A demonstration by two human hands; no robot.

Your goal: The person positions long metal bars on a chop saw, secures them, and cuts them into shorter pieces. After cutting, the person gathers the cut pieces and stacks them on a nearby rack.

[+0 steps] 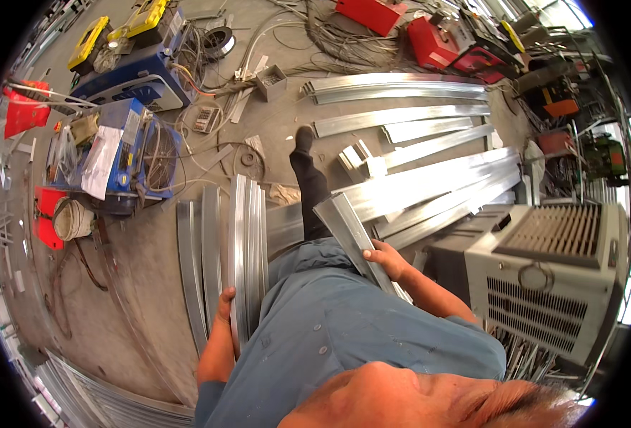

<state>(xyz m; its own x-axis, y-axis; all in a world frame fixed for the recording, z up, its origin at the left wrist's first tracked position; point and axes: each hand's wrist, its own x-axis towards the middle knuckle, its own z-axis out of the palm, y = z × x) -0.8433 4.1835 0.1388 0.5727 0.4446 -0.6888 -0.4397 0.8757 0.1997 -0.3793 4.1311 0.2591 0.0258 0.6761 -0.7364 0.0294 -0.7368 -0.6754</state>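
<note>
My right hand (388,260) is closed on a silvery metal channel (345,222), thumb on its upper face. This channel slants across my right side, its far end raised over other profiles. On my left, my left hand (226,305) grips the outer edge of a long metal profile (238,246), with the thumb showing and the other fingers hidden. That profile stands out from a bundle of similar lengths beside my body. Two more metal profiles (211,264) lie just left of that hand. My torso hides the near ends of the pieces.
Long metal profiles (401,91) lie in rows ahead and to the right. A grey slatted machine (536,285) stands close on my right. Blue machines (126,146), a white bucket (73,220) and cables are at the left. Red machines (429,43) stand far ahead.
</note>
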